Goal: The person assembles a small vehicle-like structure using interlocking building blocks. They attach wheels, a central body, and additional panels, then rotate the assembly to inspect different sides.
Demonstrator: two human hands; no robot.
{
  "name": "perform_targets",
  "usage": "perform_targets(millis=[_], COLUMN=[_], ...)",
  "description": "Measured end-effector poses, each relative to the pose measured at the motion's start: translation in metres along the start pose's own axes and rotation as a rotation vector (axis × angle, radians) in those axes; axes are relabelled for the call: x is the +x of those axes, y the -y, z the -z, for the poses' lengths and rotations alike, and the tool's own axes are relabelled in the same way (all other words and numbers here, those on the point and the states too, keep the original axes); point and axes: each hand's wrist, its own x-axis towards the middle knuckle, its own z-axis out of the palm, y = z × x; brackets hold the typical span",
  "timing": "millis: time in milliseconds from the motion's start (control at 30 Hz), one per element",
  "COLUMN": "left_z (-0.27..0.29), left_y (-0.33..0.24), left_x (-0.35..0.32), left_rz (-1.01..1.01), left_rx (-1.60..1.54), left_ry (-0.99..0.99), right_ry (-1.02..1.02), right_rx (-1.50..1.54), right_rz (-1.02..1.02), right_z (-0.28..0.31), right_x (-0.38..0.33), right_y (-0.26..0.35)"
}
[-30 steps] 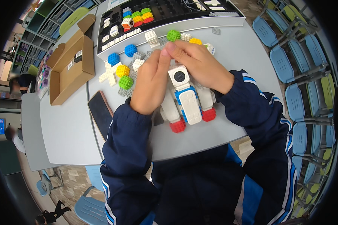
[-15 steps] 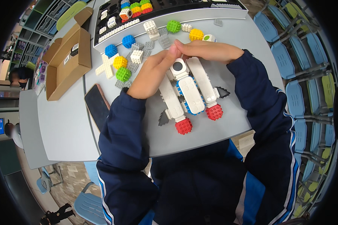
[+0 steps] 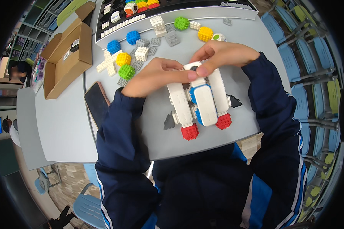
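Note:
A white block-built model (image 3: 200, 100) lies on the grey table (image 3: 61, 126). It has a blue-edged middle body, two long white side pieces, red studded cubes at its near end and dark fins on both sides. My left hand (image 3: 156, 75) and my right hand (image 3: 221, 54) meet at its far end, both pinching the white head block with a dark round eye. Loose studded cubes in blue (image 3: 113, 46), yellow (image 3: 123, 59), green (image 3: 126, 71) and white (image 3: 141, 54) lie just left of my left hand.
A black phone (image 3: 97, 104) lies by my left forearm. An open cardboard box (image 3: 67, 55) stands at the far left. A black tray (image 3: 168, 9) of blocks runs along the far edge, with grey plates and more cubes before it. Blue chairs (image 3: 313, 99) line the right.
The model has shifted toward me and now lies flat and stretched out. My hands have moved from covering its top to pinching the head block at its far end.

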Motion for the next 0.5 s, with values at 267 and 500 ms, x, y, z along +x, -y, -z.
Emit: perform_targets(millis=[267,500], left_z=[-0.038,-0.038], left_y=[-0.056,-0.063], left_x=[-0.056,-0.065], left_rz=[-0.656,-0.972], left_rx=[0.313,0.54], left_ry=[-0.411,-0.544], right_ry=[-0.398,-0.555], right_rx=[-0.509,-0.728], right_rz=[0.645,1.203], right_z=[-0.032,-0.033], right_x=[-0.072,-0.065], right_y=[0.06,0.057])
